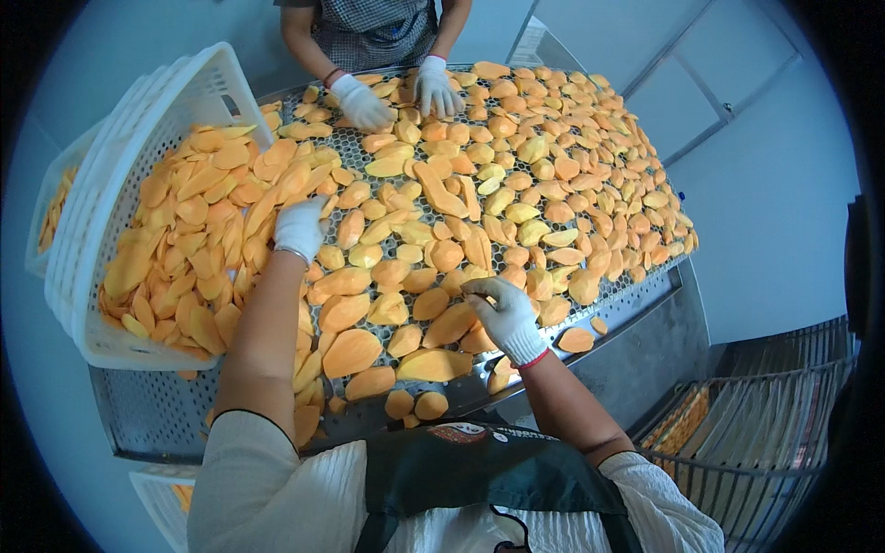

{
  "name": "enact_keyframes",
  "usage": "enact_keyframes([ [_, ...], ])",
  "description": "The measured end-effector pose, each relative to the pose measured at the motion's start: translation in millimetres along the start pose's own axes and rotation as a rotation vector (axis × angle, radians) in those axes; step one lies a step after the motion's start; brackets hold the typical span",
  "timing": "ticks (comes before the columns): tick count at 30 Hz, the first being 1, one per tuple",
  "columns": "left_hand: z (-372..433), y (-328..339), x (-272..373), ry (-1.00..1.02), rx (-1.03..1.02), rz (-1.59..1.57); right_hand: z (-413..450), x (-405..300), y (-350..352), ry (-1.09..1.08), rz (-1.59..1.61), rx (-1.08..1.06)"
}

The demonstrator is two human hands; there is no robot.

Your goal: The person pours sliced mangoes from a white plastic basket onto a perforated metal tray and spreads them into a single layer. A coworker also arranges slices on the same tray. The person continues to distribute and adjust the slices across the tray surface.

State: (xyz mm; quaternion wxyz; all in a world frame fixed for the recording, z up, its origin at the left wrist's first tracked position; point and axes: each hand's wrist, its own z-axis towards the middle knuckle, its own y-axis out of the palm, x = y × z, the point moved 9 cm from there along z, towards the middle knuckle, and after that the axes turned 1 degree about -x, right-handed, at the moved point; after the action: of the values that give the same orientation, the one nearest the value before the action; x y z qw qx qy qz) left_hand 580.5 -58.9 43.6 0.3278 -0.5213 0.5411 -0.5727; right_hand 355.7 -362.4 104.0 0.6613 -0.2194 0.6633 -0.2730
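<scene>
My left hand (pixel 300 229), in a white knit glove, rests against the right side of a heap of orange-yellow slices (pixel 207 186), which look like mango or sweet potato. Its fingertips reach among slices at the heap's edge; whether they grip one is hidden. My right hand (pixel 510 314), also gloved, hovers low over the near part of a honeycomb mesh tray (pixel 343 146). Its thumb and fingers are curled towards each other above a spread slice (pixel 451 325). I cannot tell if anything is pinched there. Slices cover most of the mesh, mainly in one layer.
A tipped stack of white perforated plastic baskets (pixel 155 138) stands at the left, its mouth facing the tray. Across the tray, a co-worker's gloved hands (pixel 397 100) touch slices. A few slices (pixel 576 339) lie on the metal table ledge. A wire rack (pixel 747 422) stands at lower right.
</scene>
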Motion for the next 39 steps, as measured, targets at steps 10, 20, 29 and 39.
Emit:
enact_keyframes([
  [10,-2,10,-53,-0.185,0.206,-0.137,0,12,13,0.042,-0.011,-0.058],
  [20,19,1,-76,-0.001,0.179,0.155,13,-10,18,-0.019,-0.039,-0.081],
  [29,0,-18,-19,0.109,0.361,-0.323,-5,24,8,0.093,-0.025,-0.043],
  [39,16,33,189,0.603,0.365,0.116,-14,25,7,0.062,-0.067,-0.053],
])
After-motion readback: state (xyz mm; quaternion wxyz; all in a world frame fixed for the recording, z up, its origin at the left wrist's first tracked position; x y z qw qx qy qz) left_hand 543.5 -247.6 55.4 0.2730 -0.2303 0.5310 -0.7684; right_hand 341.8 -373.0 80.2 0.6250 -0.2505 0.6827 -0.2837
